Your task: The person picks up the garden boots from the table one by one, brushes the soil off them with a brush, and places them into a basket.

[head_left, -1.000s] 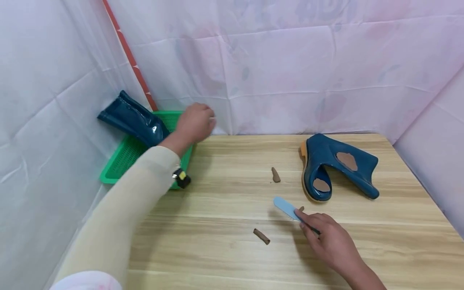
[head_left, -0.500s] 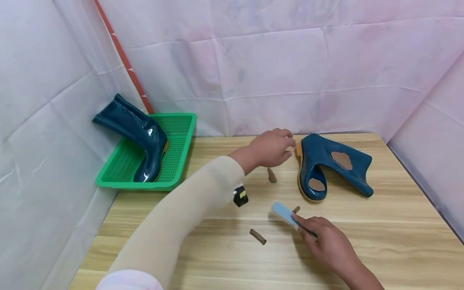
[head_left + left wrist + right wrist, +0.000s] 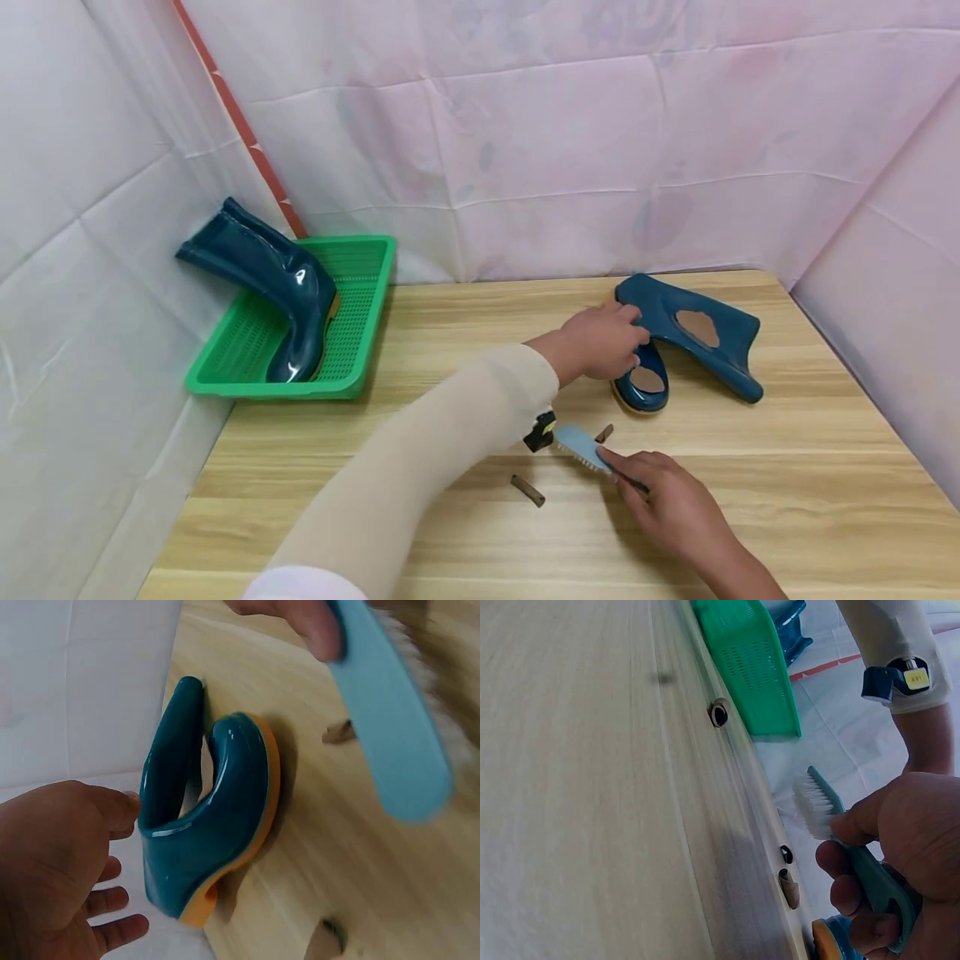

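A dark blue rubber boot [image 3: 660,297] with brown patches lies on its side at the table's back right. My left hand [image 3: 606,342] reaches over its heel and foot part. In the left wrist view, that hand [image 3: 64,862] has its fingers spread beside the boot [image 3: 225,825], the thumb at or very near the shaft. My right hand [image 3: 675,504] grips the handle of a light blue scrubbing brush [image 3: 580,446]. Its white bristles [image 3: 814,806] show in the right wrist view. The brush is held just above the table.
A green plastic basket [image 3: 380,308] at the left holds another blue boot [image 3: 288,283], whose shaft leans out over the rim. Small brown rolled pieces lie on the wooden table, one [image 3: 528,491] in front and one [image 3: 604,433] beside the brush. White cloth walls [image 3: 525,167] enclose the table.
My left hand has moved from beside the basket across to the patched boot on the right. My right hand keeps hold of the brush in nearly the same place, with the bristles turned more into view.
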Tool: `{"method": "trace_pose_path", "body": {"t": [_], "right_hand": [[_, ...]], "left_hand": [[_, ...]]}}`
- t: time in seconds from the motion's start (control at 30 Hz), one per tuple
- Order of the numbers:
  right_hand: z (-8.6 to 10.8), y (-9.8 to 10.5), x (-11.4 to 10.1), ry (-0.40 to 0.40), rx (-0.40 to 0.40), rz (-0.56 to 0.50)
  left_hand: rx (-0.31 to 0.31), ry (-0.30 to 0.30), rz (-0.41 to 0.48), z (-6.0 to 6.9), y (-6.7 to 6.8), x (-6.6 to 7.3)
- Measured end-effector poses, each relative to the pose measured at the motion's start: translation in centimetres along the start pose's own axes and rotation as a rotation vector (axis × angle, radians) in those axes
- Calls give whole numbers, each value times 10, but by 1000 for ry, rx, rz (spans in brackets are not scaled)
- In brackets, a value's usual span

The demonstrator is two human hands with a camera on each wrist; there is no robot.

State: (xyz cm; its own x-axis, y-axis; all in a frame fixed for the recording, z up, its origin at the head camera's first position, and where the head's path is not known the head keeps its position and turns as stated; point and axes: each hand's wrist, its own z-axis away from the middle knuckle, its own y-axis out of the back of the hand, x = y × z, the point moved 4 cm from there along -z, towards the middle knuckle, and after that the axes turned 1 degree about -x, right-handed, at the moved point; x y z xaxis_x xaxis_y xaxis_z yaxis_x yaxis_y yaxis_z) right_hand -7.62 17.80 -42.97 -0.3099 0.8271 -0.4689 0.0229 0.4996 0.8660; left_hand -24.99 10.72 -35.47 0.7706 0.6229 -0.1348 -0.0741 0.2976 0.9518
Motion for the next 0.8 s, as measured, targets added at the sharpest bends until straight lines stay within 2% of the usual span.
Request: {"method": "trace_pose_path", "body": {"t": [0.17,0.4,0.8], "right_hand": [[3,0,-1,-8,-12,-11],[5,0,-2,-18,-20,-1],[7,-1,-7,52,1,0]], "left_hand": [[-47,31,10,-8,-4,12],[-82,43,-33,-12,-11,19],[-103,48,-64,-16,-20,26]]}}
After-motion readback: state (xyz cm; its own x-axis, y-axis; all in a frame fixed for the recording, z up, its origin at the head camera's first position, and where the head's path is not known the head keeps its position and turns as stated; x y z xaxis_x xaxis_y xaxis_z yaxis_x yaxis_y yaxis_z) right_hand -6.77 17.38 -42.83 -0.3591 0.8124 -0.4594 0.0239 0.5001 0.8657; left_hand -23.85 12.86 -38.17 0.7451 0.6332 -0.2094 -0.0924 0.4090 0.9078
